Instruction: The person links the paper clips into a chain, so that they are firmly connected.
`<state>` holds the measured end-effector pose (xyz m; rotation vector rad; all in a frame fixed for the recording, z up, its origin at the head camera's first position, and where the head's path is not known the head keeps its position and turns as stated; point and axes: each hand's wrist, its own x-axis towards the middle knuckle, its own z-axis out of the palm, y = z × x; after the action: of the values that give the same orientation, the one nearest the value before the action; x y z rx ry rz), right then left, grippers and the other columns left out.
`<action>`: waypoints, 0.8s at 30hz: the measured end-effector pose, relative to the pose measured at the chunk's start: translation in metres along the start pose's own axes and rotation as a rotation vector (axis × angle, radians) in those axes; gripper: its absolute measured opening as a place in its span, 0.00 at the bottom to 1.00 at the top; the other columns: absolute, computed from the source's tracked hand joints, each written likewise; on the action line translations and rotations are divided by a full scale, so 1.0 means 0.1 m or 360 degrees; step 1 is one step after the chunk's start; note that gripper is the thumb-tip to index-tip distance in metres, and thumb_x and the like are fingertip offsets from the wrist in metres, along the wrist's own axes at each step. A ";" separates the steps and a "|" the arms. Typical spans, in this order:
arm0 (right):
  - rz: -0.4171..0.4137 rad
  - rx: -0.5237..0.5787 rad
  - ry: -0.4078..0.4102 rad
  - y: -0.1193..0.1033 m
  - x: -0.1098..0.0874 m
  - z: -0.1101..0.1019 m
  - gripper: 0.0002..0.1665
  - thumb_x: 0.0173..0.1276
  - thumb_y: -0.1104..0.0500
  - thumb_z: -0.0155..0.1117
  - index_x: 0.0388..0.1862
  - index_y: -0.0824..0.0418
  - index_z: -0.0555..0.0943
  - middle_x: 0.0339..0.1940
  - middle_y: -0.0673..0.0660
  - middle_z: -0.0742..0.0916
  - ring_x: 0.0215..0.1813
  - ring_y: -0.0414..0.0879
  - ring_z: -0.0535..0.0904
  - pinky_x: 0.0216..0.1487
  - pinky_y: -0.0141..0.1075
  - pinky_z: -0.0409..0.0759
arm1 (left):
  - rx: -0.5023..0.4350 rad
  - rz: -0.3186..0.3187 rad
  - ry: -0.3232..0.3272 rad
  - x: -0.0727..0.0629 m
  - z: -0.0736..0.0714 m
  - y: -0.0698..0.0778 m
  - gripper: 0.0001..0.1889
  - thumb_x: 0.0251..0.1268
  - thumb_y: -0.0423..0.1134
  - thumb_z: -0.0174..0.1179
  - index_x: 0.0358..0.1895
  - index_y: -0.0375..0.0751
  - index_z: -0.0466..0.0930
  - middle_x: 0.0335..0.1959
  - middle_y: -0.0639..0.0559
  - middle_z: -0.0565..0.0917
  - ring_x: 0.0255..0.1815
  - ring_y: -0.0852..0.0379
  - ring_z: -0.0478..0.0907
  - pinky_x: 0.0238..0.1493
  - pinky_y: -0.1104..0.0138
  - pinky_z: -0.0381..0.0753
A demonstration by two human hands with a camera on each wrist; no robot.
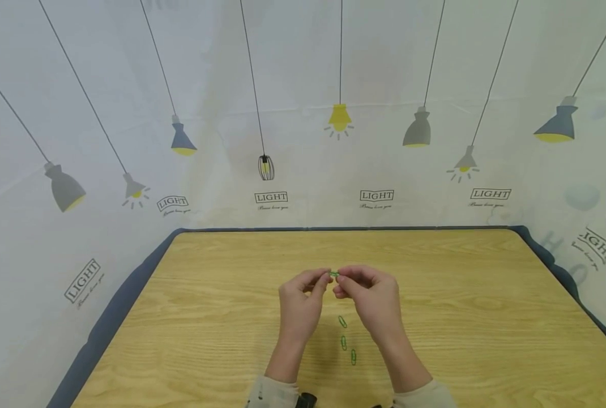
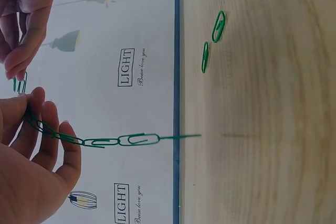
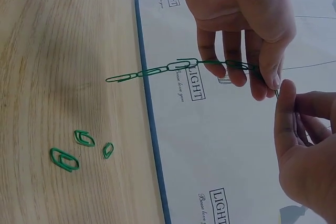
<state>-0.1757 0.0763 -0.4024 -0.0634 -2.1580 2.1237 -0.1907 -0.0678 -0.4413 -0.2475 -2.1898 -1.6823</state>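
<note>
Both hands meet above the wooden table, fingertips close together, with a green paper clip [image 1: 334, 274] between them. My left hand [image 1: 302, 303] pinches the upper end of a chain of linked green paper clips [image 2: 138, 139], which hangs past its fingers in both wrist views. Between thumb and fingertips, my right hand [image 1: 376, 300] pinches the paper clip [image 2: 21, 84] at that same end. Fingertips partly cover it, so I cannot tell whether it is hooked into the chain. Below the hands lie three loose green paper clips [image 1: 344, 343], apart from one another.
The wood-grain table [image 1: 221, 317] spreads out on both sides of the hands. A dark blue border [image 1: 333, 229] runs along its far edge. Behind stands a pale wall covering [image 1: 303, 73] printed with hanging lamps and the word LIGHT.
</note>
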 end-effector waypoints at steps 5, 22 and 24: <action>-0.0020 -0.0032 0.0026 -0.02 -0.01 0.02 0.07 0.73 0.65 0.72 0.46 0.67 0.90 0.38 0.60 0.91 0.34 0.45 0.90 0.41 0.33 0.91 | 0.0034 0.0032 0.0010 0.00 0.01 0.02 0.07 0.76 0.35 0.65 0.48 0.41 0.93 0.41 0.51 0.94 0.41 0.56 0.90 0.45 0.71 0.86; 0.0002 -0.0067 0.0073 -0.02 -0.03 0.01 0.07 0.73 0.63 0.73 0.46 0.66 0.90 0.34 0.57 0.91 0.31 0.45 0.90 0.38 0.32 0.90 | 0.0058 0.0139 0.0030 -0.01 0.02 0.03 0.06 0.75 0.34 0.66 0.45 0.40 0.93 0.40 0.49 0.94 0.38 0.55 0.89 0.43 0.71 0.86; 0.0009 -0.0078 0.0074 -0.01 -0.02 0.00 0.08 0.73 0.62 0.73 0.46 0.66 0.90 0.34 0.56 0.91 0.32 0.44 0.90 0.38 0.32 0.90 | 0.0077 0.0155 0.0027 -0.01 0.02 0.03 0.06 0.75 0.34 0.66 0.45 0.40 0.93 0.40 0.50 0.94 0.38 0.55 0.89 0.44 0.70 0.87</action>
<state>-0.1731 0.0764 -0.4012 -0.1218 -2.1861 2.0514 -0.1890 -0.0651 -0.4396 -0.3206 -2.1667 -1.5715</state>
